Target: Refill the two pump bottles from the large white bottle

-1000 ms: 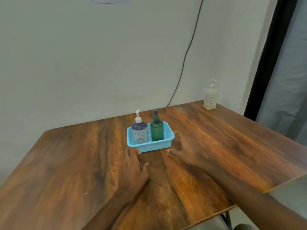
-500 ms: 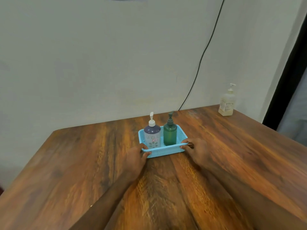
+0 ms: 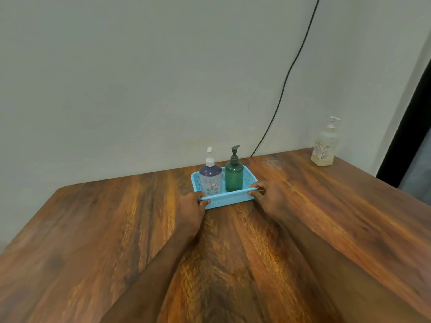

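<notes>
Wooden counter [image 3: 93,229], mid-frame: left grip [image 3: 192,206] pinches the near-left corner of the blue basket [image 3: 228,196]; inside stand the purple pump bottle [image 3: 210,177], then the green pump bottle [image 3: 234,177]; right grip [image 3: 268,197] pinches its near-right corner. Pale pump bottle [image 3: 324,148] stands far right.

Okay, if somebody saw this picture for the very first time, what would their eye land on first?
A bright blue basket sits mid-way across the wooden table, holding a purple pump bottle on its left and a green pump bottle on its right, both upright. The left hand and right hand grip its near rim at the corners. A pale pump bottle stands alone at the far right corner.
</notes>
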`<state>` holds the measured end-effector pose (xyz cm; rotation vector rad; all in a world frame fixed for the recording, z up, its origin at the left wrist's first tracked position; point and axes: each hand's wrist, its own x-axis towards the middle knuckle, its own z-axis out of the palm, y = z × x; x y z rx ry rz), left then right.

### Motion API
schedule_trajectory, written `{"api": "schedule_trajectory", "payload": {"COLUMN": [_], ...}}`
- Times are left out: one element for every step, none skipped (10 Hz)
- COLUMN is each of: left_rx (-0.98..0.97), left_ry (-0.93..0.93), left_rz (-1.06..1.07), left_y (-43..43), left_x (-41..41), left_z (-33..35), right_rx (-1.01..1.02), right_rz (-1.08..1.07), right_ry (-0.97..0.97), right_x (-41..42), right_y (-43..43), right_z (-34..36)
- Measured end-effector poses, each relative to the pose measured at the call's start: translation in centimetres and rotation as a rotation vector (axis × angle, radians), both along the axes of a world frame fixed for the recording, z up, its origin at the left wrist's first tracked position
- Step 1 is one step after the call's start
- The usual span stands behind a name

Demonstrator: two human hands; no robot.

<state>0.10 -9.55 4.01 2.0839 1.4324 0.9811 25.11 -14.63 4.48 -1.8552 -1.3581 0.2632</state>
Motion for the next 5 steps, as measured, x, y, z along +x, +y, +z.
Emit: {"api": "schedule_trajectory", "payload": {"left_rx": [-0.021,-0.028,-0.057,-0.038,0.007], "left_ry": [0.004,-0.004,-0.013,-0.016,-0.085], "left_rz": [0.003,0.01,0.006,-0.013,0.0], "left_y": [1.0,1.7,1.6,0.4,-1.8], "left_x": [0.3,0.5,0.5,0.2,-0.2], "left_z": [0.0,-0.1,0.1,-0.4,-0.7], "right_rx": [-0.024,-0.019,-0.042,-0.037,-0.039], "right_rz": [-0.015,-0.026,-0.008,0.009,-0.065], "right_ry": [0.019,0.036,0.085,0.127,0.186], "right_x": [0.0,-0.1,-0.5,-1.3,-2.5], "right_y": [0.9,1.4,0.7,-1.1,-3.9], "right_z": [0.1,-0.1,0.3,0.0,-0.1]}}
